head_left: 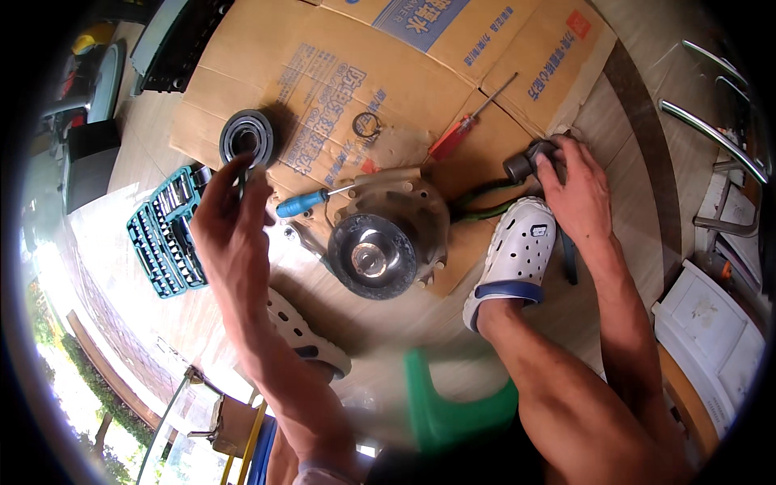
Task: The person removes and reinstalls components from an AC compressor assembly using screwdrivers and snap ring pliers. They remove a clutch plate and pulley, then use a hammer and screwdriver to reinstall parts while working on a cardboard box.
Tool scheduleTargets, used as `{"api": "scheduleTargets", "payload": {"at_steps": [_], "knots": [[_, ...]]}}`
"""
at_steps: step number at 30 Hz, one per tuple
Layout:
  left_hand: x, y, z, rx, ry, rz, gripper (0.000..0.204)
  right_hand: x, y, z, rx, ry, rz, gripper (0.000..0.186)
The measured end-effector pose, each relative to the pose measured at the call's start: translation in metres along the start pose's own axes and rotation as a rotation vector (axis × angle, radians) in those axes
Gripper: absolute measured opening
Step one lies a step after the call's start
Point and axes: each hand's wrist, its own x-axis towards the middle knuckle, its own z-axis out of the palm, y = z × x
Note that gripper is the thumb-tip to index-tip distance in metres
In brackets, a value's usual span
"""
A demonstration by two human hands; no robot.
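Work area seen from above; clock positions are taken about the metal housing (432, 198) w/ its black wheel (346, 263), mid-view on the floor, overlapping the cardboard (267, 61). Hidden: far end of the dark cylinder (520, 168) at 2 o'clock, under the R hand (575, 182); part of the wrench (301, 237) at 9, behind the housing; lower rim of the black ring (242, 128) at 10–11, behind the L fingertips. Left shoe (295, 327) at 7 is partly covered by the L forearm. L hand (230, 206), approx. 10 o'clock: thumb & fingertips drawn close together; contact w/ the ring, or any small item pinched, can't be told. R hand: fingers curled over the cylinder, thumb against its near side. Dark strap (478, 194) lies betw. cylinder & housing. Blue screwdriver (301, 204), 10 o'clock; red screwdriver (454, 139), 1 o'clock; socket set (166, 234), 9 o'clock.
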Motion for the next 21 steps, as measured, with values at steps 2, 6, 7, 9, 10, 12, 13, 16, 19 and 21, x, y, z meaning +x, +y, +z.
{"api": "scheduleTargets", "payload": {"at_steps": [2, 6, 7, 9, 10, 12, 13, 16, 19, 21], "knots": [[0.032, -0.003, 0.024, 0.034, -0.111, 0.079, 0.041, -0.001, -0.015, -0.002, 0.175, 0.011, -0.054, 0.034], [0.090, -0.016, 0.067, 0.148, -0.255, 0.136, 0.043, -0.022, -0.041, 0.010, 0.491, -0.010, -0.137, 0.024], [0.101, -0.021, 0.073, 0.234, -0.242, 0.180, 0.043, -0.029, -0.045, 0.013, 0.454, -0.002, -0.223, 0.026], [0.115, -0.026, 0.090, 0.379, -0.245, 0.231, 0.043, -0.043, -0.053, 0.018, 0.599, -0.058, -0.190, 0.027], [0.114, -0.029, 0.104, 0.457, -0.234, 0.317, 0.043, -0.049, -0.054, 0.017, 0.654, -0.086, -0.182, 0.027], [0.111, -0.034, 0.123, 0.534, -0.242, 0.428, 0.043, -0.051, -0.063, 0.015, 0.765, -0.117, -0.206, 0.028], [0.109, -0.040, 0.129, 0.530, -0.268, 0.449, 0.043, -0.048, -0.069, 0.015, 0.791, -0.127, -0.226, 0.028], [0.105, -0.024, 0.132, 0.504, -0.315, 0.404, 0.047, -0.030, -0.086, 0.003, 0.833, -0.167, -0.292, 0.029], [0.110, -0.020, 0.114, 0.531, -0.340, 0.408, 0.052, -0.028, -0.090, 0.016, 0.724, -0.146, -0.432, 0.030], [0.103, -0.023, 0.086, 0.619, -0.371, 0.424, 0.053, -0.031, -0.092, 0.017, 0.757, -0.148, -0.444, 0.031]]}}
